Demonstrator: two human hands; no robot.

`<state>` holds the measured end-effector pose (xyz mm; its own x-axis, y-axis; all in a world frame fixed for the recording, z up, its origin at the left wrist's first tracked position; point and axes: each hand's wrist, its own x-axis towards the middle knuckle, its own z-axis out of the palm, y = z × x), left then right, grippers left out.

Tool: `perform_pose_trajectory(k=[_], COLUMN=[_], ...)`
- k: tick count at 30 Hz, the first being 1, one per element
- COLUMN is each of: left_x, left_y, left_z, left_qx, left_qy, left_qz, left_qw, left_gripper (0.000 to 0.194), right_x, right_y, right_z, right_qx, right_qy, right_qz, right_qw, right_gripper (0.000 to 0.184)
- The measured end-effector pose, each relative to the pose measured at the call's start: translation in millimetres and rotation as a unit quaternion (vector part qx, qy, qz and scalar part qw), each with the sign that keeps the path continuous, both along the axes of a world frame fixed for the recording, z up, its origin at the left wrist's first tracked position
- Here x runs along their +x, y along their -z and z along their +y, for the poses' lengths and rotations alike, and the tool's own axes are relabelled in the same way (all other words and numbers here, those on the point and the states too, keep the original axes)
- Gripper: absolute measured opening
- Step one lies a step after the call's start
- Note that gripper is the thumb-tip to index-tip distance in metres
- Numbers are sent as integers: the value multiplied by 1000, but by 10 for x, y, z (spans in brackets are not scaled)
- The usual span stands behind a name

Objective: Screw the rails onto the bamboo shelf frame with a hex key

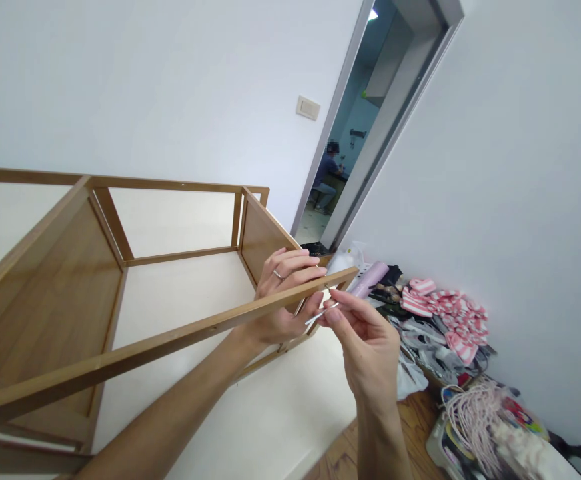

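Note:
A brown wooden shelf frame [210, 320] stretches from the lower left to the middle, a long rail nearest to me. My left hand [287, 280], with a ring on one finger, reaches behind this rail and grips the frame near its right end, fingers over the top and thumb below. My right hand [365, 333] pinches a thin silver Allen key [320, 313] between thumb and fingers. One end of the key meets the underside of the rail near its tip; the fastener itself is too small to make out.
White board [270, 413] lies beneath the frame. On the right, striped cloth [445, 310], plastic bags and a bin with pink cord [475, 420] pile against the wall. Beyond the doorway [370, 133] a person [327, 177] sits. A light switch [307, 107] is on the wall.

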<state>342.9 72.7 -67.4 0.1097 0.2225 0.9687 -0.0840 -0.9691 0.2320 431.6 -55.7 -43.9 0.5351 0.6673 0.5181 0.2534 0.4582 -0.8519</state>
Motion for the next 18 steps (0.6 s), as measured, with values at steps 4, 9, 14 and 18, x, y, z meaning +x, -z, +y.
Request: perform_pose_trajectory(k=[4, 9, 14, 18], left_x=[-1, 10, 22, 17], left_y=[4, -4, 8, 8], left_z=[-6, -11, -11, -11], left_qx=[-2, 4, -6, -9], left_qy=[6, 7, 2, -4], left_qz=[-6, -17, -10, -9], left_qw=[1000, 1000, 1000, 1000], left_gripper=[26, 28, 24, 25], right_x=[-24, -44, 7, 69], right_y=[-24, -14, 28, 38], right_z=[-23, -3, 60, 93], right_qx=[16, 25, 37, 65], right_qy=[-19, 19, 100, 146], right_qz=[-32, -82, -155, -233], right_qw=[999, 996, 982, 959], right_gripper=[29, 27, 11, 4])
